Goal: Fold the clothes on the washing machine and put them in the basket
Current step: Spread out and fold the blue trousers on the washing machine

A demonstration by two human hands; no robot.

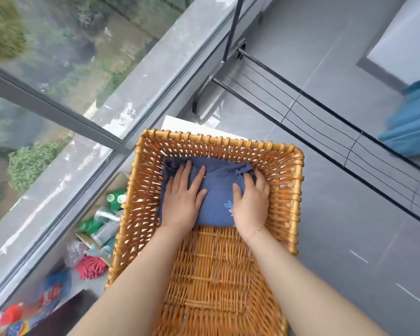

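A folded blue garment (216, 190) with a pale embroidered mark lies at the far end of an orange wicker basket (286, 190). My left hand (183, 200) lies flat on the garment's left half, fingers straight and spread. My right hand (251, 202) rests on its right half, fingers bent over the far right edge of the cloth by the basket wall. The near half of the basket floor is bare wicker. The washing machine is out of view.
A glass window (58, 69) with a grey sill runs along the left. Below it lie green bottles (100, 221), a pink cloth (92, 266) and colourful packages. A black drying rack (325, 122) and blue fabric (412, 124) stand on the grey tile floor at the right.
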